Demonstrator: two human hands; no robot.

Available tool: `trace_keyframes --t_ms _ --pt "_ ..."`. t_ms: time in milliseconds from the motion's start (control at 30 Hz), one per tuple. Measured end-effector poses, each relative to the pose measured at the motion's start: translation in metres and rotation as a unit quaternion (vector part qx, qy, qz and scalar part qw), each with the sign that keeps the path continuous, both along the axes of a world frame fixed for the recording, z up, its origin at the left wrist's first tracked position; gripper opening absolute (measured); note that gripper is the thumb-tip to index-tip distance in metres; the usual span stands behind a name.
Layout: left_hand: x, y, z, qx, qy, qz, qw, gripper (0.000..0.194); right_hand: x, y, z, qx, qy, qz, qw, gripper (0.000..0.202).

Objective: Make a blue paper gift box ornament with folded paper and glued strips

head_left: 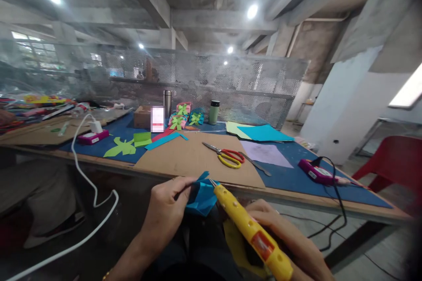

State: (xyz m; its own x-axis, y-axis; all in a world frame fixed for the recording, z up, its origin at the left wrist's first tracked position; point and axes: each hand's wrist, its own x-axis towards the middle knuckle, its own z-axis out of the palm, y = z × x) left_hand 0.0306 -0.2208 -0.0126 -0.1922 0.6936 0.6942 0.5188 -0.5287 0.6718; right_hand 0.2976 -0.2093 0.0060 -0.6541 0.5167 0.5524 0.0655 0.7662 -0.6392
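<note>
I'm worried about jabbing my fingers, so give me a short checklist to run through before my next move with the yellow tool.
1. Left hand has the blue paper piece: ok, pinched at its upper-left part.
2. Right hand has the yellow tool: ok, gripped along its body.
3. Metal tip apart from the left hand: ok, a gap shows between them.
4. Metal tip touching the paper: cannot tell; it shows right by the upper edge.
5. Tool's heat: cannot tell by looking.
6. Scissors out of the way: ok, lying on the cardboard, beyond both hands.
</note>
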Motion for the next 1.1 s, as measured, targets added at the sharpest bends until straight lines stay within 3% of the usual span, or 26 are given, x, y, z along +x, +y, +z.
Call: trace_keyframes --t_ms 1100 --pt "0.0 -0.011 0.004 0.004 0.046 -0.034 0.998 0.027 0.01 0.002 -0.007 0.004 -0.044 -0.075 0.996 0.031"
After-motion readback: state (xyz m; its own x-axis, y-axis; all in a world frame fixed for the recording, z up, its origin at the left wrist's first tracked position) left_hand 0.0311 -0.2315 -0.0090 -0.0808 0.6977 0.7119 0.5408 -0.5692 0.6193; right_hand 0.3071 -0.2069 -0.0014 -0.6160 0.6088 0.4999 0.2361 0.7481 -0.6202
